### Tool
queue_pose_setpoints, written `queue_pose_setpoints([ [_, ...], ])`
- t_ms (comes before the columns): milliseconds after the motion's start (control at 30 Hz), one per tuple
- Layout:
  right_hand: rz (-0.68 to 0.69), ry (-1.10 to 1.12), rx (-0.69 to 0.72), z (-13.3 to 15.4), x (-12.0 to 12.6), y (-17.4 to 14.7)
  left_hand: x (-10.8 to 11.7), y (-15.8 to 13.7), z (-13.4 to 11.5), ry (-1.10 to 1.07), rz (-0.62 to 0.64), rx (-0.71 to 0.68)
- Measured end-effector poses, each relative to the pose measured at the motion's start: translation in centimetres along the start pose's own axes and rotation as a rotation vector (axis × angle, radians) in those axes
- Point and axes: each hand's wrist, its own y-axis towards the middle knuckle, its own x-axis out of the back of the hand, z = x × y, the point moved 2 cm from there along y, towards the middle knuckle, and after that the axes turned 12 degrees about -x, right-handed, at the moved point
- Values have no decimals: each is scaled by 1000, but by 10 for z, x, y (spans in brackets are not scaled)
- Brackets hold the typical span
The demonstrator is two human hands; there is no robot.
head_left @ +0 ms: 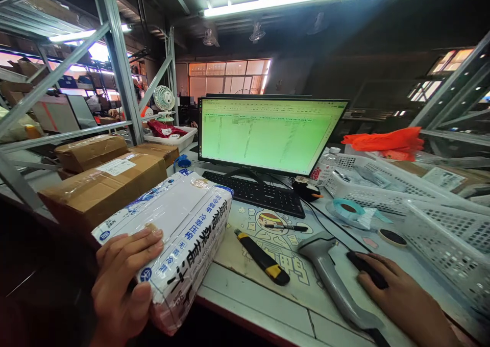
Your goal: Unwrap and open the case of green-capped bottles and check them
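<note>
A white printed carton (172, 209) wrapped in clear film lies on the desk, left of centre, its near end over the front edge. My left hand (126, 270) grips that near end, fingers flat on the top and thumb against the end face. On the right, my right hand (401, 291) is closed over a black computer mouse (367, 269). Just left of the mouse lies a grey barcode scanner (337, 275). A black and yellow utility knife (264, 257) and a black pen (286, 227) rest on the printed desk mat (237, 252) between the carton and the scanner.
Behind the mat stand a keyboard (256, 191) and a monitor (264, 132) showing a spreadsheet. Brown boxes (111, 183) sit at the left beside a metal rack (118, 56). White plastic baskets (447, 240), blue tape (346, 210) and a bottle (325, 163) occupy the right side.
</note>
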Motion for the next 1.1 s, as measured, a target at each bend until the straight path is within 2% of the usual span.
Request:
queue_pose_setpoints([
  [100,55,51,-31,1,1,0,0,1,-1,3,-7,-1],
  [433,36,55,-49,5,1,-2,0,3,1,-4,-19,1],
  [667,118,-45,-123,36,23,-14,1,20,-3,2,-32,-31],
  [733,140,-57,-123,43,32,-16,5,20,-2,3,11,-10],
  [800,107,-34,-83,52,44,-13,11,17,2,9,60,16],
  [867,7,35,-10,67,62,-8,18,9,10,45,44,79],
  [933,-47,147,66,95,78,-7,23,-3,20,89,-33,199],
  [1000,66,253,128,135,84,-14,22,-17,30,56,-105,339],
  [1100,379,217,212,204,73,-38,12,-35,38,-57,-179,475],
])
